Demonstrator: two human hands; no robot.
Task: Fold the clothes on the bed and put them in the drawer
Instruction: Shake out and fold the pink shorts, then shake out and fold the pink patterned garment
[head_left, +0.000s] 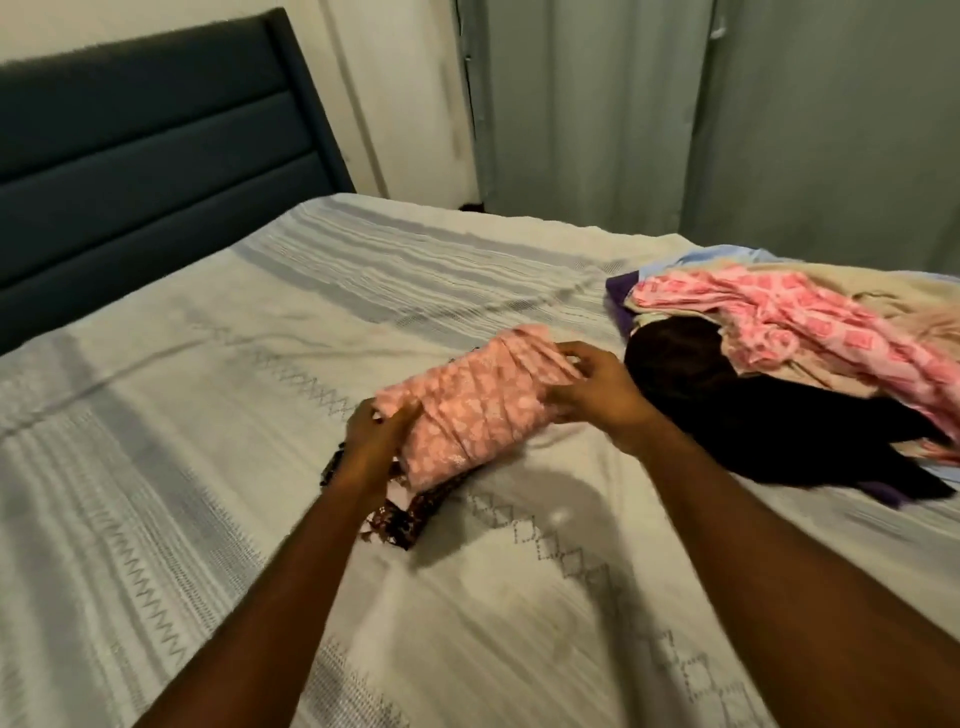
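Pink bundle (470, 410), frame centre: left hand (376, 447), right hand (597, 397) grip ends; judged: keep folds tight when lifting.

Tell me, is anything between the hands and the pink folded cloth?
No. The left hand grips one end of the folded pink patterned cloth and the right hand grips the other, so nothing sits between them. The pile of unfolded clothes lies apart to the right. No drawer is in view.
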